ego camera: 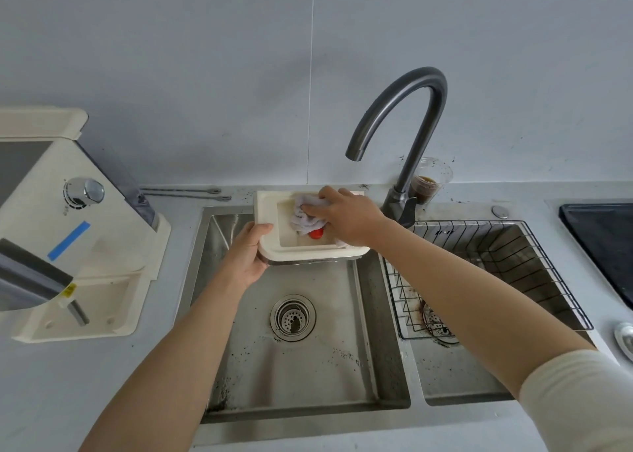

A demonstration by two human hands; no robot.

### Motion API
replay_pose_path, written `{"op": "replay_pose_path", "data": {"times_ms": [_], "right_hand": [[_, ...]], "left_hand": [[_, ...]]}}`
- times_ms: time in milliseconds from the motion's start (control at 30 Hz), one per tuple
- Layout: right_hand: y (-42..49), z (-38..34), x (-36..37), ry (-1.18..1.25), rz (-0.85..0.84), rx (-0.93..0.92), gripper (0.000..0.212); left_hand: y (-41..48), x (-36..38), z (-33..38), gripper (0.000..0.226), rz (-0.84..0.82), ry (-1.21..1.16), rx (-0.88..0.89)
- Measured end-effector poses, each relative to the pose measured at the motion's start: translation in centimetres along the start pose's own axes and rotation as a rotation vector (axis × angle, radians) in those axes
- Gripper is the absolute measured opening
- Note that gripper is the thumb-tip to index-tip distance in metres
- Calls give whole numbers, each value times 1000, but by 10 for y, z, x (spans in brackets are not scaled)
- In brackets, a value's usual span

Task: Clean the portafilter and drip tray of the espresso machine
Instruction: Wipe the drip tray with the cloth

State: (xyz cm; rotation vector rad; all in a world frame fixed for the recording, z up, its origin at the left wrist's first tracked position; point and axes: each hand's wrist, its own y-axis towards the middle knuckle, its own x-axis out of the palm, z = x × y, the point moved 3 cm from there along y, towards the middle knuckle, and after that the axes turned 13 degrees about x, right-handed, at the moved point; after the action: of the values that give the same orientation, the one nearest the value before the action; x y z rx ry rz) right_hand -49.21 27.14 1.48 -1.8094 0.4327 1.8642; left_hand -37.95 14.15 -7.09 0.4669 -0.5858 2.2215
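Two hands work the drip tray (pixel 270 249) over the sink (pixel 308 366): left hand (pixel 248 258) clamps its corner, right hand (pixel 346 216) presses a cloth (pixel 303 216) inside; hard scrubbing could twist it loose.

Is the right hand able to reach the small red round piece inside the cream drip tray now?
Probably yes: the right hand presses a white cloth in the cream drip tray, just above the red round piece; only the cloth partly covers it.

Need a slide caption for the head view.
Left hand holds the cream drip tray over the sink; right hand wipes inside with a cloth.
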Motion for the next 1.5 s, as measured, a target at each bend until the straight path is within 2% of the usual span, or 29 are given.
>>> {"op": "replay_pose_path", "data": {"times_ms": [100, 233, 433, 467, 533, 633, 700, 867, 933, 1067, 1300, 1400, 1433, 1500], "right_hand": [[1, 3, 0, 9, 3, 74, 45], [1, 9, 2, -61, -27, 209, 40], [-7, -1, -3, -175, -95, 211, 35], [-9, -3, -3, -188, -114, 200, 35], [-12, -5, -3, -201, -161, 185, 34], [-15, -4, -9, -109, -199, 204, 8], [-12, -3, -9, -16, -238, 218, 26], [-8, 9, -4, 273, -369, 299, 26], [-6, 17, -9, 376, -331, 316, 28], [-1, 18, -21, 615, -119, 359, 36], [8, -15, -7, 467, -160, 356, 31], [8, -25, -7, 453, -178, 304, 26], [7, -26, -9, 473, -192, 284, 27], [5, -26, -11, 488, -248, 227, 28]], "left_hand": [[-2, 1, 0, 33, 17, -30, 13], [-2, -1, 6, 39, 28, -56, 51], [-2, -2, 2, 50, 61, -28, 74], [-1, -2, 2, 46, 67, -16, 78], [-1, -1, 2, 23, 79, 4, 95], [-3, 4, 2, 18, 88, 47, 114], [-5, 7, -1, 18, 82, 80, 116], [-5, 8, -3, 13, 29, 138, 76], [-4, 6, 1, 12, 30, 131, 72], [-2, 7, 0, 9, 22, 108, 54], [-5, 27, -5, 8, -3, 88, 44], [-2, 27, 1, 38, -12, 90, 46], [-1, 25, 3, 40, -7, 102, 51], [2, 23, 7, 22, 16, 113, 70]]}}
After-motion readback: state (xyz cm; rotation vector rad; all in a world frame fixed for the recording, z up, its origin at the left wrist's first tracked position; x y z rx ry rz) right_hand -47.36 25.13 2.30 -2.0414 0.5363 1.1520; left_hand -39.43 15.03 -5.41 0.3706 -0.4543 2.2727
